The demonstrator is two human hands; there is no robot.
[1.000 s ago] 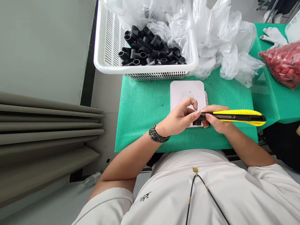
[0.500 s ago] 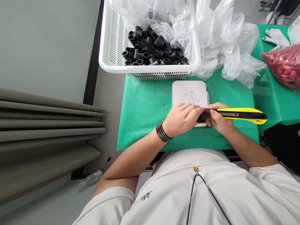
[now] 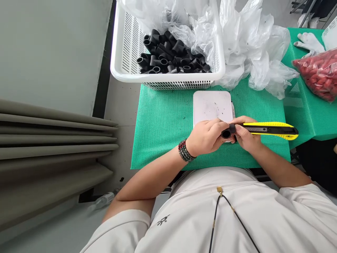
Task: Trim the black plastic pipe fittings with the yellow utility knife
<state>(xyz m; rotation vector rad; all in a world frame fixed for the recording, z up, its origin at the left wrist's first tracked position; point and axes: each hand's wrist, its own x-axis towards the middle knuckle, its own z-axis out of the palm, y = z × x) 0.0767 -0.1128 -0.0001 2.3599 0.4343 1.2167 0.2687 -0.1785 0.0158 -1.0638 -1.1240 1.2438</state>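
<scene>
Pinching a stubby black plastic pipe fitting [image 3: 228, 132] at lower centre with the fingertips of our left hand [image 3: 205, 137], we curled our right hand [image 3: 246, 138] around a yellow utility knife [image 3: 271, 130] just beside it. The fitting looked light and stiff, best held by its body. Beyond lay a green mesh mat [image 3: 158, 140], a white plastic board [image 3: 212, 105], and a white slotted plastic basket [image 3: 168, 78] of black fittings [image 3: 171, 56].

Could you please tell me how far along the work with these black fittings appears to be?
Done: dark specks on the white board hint at some cutting, but no finished pile shows. In hand: the left hand holds a black fitting near the yellow knife in the right hand. Left: a heap of fittings in the white basket.
</scene>
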